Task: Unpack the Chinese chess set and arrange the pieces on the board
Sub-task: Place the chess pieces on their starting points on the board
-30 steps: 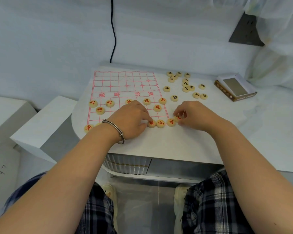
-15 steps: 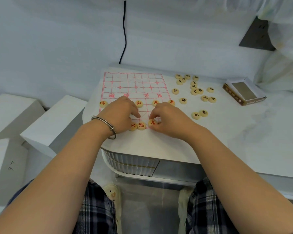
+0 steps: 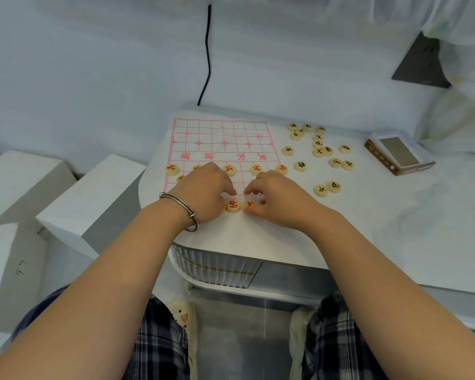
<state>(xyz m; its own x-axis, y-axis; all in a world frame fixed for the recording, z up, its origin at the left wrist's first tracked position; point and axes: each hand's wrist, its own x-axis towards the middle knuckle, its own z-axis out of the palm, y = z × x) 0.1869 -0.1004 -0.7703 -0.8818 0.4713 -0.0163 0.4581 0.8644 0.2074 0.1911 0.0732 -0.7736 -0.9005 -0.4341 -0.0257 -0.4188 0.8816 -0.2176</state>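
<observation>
The paper board (image 3: 222,144) with a red grid lies on the white table (image 3: 368,229). Red-lettered pieces (image 3: 256,169) stand in a row across its near half. My left hand (image 3: 203,190), with a metal bangle on its wrist, curls over the near row, and its index tip touches the red general piece (image 3: 233,205). My right hand (image 3: 274,198) pinches the neighbouring red piece (image 3: 248,204) between thumb and index finger. Both hands hide other pieces of that row. Several loose black-lettered pieces (image 3: 318,145) lie to the right of the board.
The opened chess box (image 3: 399,153) sits at the back right of the table. Two black pieces (image 3: 327,188) lie apart, close to my right hand. White foam blocks (image 3: 88,193) stand to the left below the table edge. A black cable (image 3: 208,50) hangs on the wall.
My right hand has moved left along the near row, from its right end to the middle, and now meets my left hand. The two black pieces at right came into sight.
</observation>
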